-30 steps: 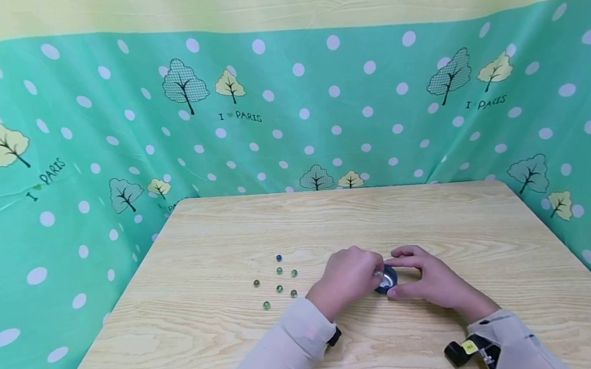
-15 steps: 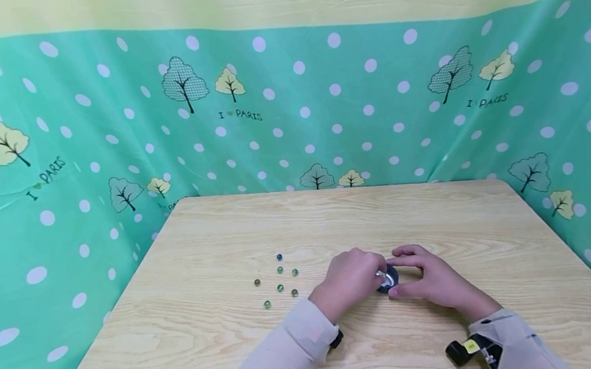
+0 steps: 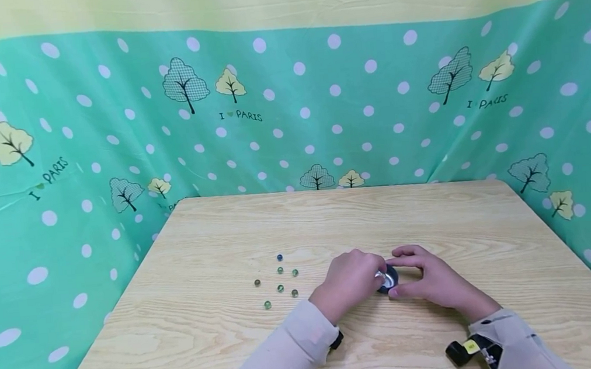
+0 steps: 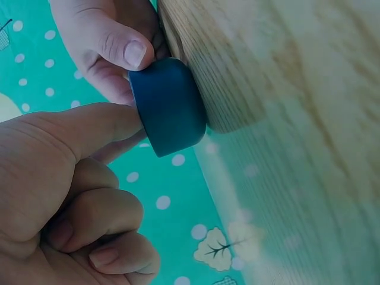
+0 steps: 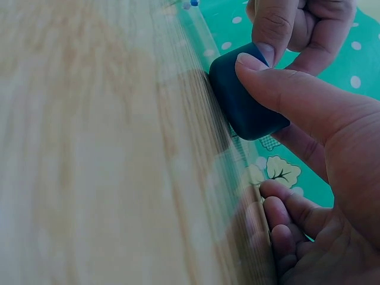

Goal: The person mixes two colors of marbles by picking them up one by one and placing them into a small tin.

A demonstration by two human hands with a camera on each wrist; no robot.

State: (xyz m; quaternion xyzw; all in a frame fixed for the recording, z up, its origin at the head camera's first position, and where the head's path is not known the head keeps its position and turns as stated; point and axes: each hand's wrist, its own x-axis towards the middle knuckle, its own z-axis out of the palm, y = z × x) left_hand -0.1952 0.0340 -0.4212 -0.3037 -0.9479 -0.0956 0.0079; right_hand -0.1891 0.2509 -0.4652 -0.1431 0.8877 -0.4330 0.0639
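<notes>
A small dark blue cup point(image 3: 394, 279) with a silvery inside stands on the table. My right hand point(image 3: 430, 281) grips it from the right, thumb and index finger curled round its sides. In the right wrist view its thumb point(image 5: 279, 89) lies across the cup's wall. My left hand point(image 3: 351, 280) comes over from the left, thumb and index finger dipping into the cup's mouth. Its other fingers point(image 4: 116, 222) are curled into the palm. The left fingertips are hidden inside the cup, so I cannot tell whether they pinch anything.
Several glass marbles lie loose on the wooden table point(image 3: 226, 354) left of my hands, among them a blue marble point(image 3: 279, 257) and a green marble point(image 3: 267, 305). A green dotted curtain point(image 3: 289, 114) hangs behind and beside the table.
</notes>
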